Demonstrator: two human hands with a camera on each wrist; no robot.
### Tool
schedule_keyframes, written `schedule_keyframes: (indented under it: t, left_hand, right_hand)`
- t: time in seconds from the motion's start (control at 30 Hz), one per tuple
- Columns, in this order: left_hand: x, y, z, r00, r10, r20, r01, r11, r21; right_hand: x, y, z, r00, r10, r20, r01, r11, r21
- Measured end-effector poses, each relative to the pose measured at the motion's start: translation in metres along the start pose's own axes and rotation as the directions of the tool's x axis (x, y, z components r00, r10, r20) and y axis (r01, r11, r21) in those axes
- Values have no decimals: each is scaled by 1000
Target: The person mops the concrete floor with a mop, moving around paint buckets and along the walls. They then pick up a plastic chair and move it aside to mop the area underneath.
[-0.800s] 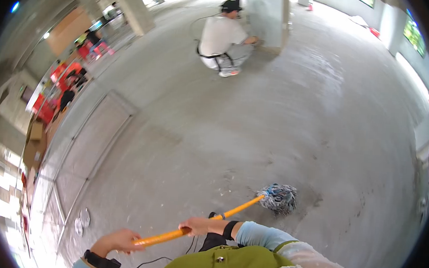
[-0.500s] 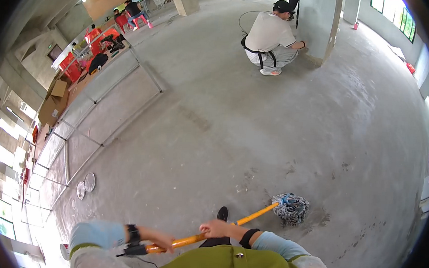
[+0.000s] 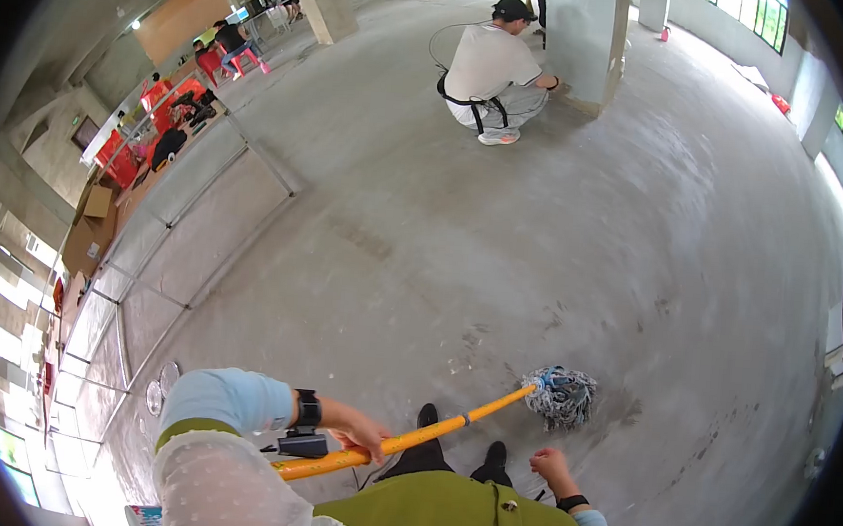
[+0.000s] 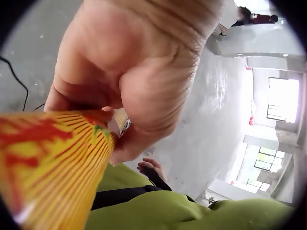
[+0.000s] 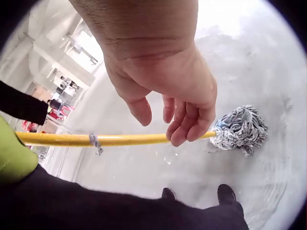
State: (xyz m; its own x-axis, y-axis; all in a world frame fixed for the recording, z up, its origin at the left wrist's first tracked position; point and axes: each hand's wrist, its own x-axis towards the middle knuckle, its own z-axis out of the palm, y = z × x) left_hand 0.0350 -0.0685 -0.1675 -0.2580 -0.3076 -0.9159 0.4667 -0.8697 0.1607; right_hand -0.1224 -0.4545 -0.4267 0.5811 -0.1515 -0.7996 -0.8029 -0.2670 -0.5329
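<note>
Only the left hand point(image 3: 361, 433) grips the long yellow mop pole point(image 3: 444, 427), the right hand point(image 3: 550, 465) loose-fingered and empty, so the grey string mop head point(image 3: 565, 400), on grey concrete floor point(image 3: 390, 300) far and right of the black shoes point(image 3: 427, 415), could twist if it snags!

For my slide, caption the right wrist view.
Empty right hand near a yellow handle; mop head on the floor.

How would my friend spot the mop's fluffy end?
On the grey floor, find the black shoes. From the left hand, follow the yellow pole past them to its far end. The mop head there is the only shaggy bundle, grey-white strands with blue near the pole.
</note>
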Motion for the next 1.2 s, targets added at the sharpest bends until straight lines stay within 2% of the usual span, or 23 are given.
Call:
schedule_keyframes:
  t: [0.03,0.1,0.17,0.23,0.3,0.33,0.37,0.4,0.43,0.47,0.5,0.53,0.57,0.6,0.63,0.67,0.7,0.73,0.77,0.8,0.9,1.0,1.2]
  left_hand:
    - [-15,5,11,1000,-8,-6,8,1000,0]
    - [-47,8,35,998,51,38,-45,987,-152]
    - [-69,0,48,995,58,80,-37,967,-252]
    - [-111,10,76,992,106,62,-87,964,-250]
    - [-145,12,102,982,184,37,-158,920,-359]
    - [-158,13,112,965,264,12,-231,866,-443]
    - [-168,14,119,964,268,1,-239,860,-451]
    - [-178,12,125,912,399,-92,-393,789,-472]
    - [-183,10,131,836,516,-185,-535,695,-480]
    - [-182,7,140,753,550,-360,-656,662,-362]
    - [-185,9,146,755,545,-364,-654,658,-372]
    - [-186,13,151,653,521,-549,-708,677,-200]
    - [-184,18,153,520,500,-693,-709,705,-24]
    - [-177,23,152,259,584,-770,-576,733,363]
    - [-171,17,140,324,580,-747,-584,744,325]
    - [-164,11,122,71,702,-708,-592,601,537]
    - [-152,5,105,-181,771,-610,-548,436,714]
    - [-140,3,94,-122,775,-620,-597,442,669]
    - [-132,5,84,-229,756,-613,-809,202,551]
    - [-132,3,72,-335,696,-636,-912,-71,404]
    - [-144,-22,16,-251,829,-499,-952,-118,281]
    - [-161,-60,-41,-305,741,-598,-947,-169,274]
    - [-231,-213,-99,-431,430,-793,-902,-199,382]
  right_hand:
    - [-11,-6,-1,1000,-2,6,2,1000,7]
    - [-36,-33,6,947,-322,12,318,928,-193]
    - [-45,-78,18,876,-468,121,482,859,-169]
    - [-52,-122,35,511,-845,161,852,472,-226]
    - [-82,-177,40,292,-917,271,945,234,-227]
    - [-85,-184,48,285,-916,282,949,227,-219]
    - [-83,-192,58,204,-925,320,973,155,-172]
    - [-80,-196,67,123,-927,355,989,86,-118]
    - [-68,-194,73,116,-923,367,991,82,-107]
    - [-52,-191,78,318,-860,400,926,371,62]
    - [-42,-188,82,489,-739,464,749,628,210]
    - [-41,-193,83,464,-785,410,826,551,120]
    - [-24,-189,99,421,-838,348,787,528,319]
    - [-9,-179,115,412,-873,262,714,488,503]
    - [-10,-185,106,383,-821,423,756,542,366]
    - [18,-170,121,529,-671,519,205,695,689]
    - [14,-169,119,594,-615,518,150,717,680]
    - [2,-188,118,570,-809,143,707,572,415]
    - [-4,-201,120,278,-956,-93,950,288,-122]
    - [-4,-202,123,318,-943,-95,935,329,-130]
    - [10,-225,148,421,-904,-68,844,418,-337]
    - [16,-263,184,540,-841,-37,781,517,-351]
    - [-14,-365,317,473,-847,244,855,374,-358]
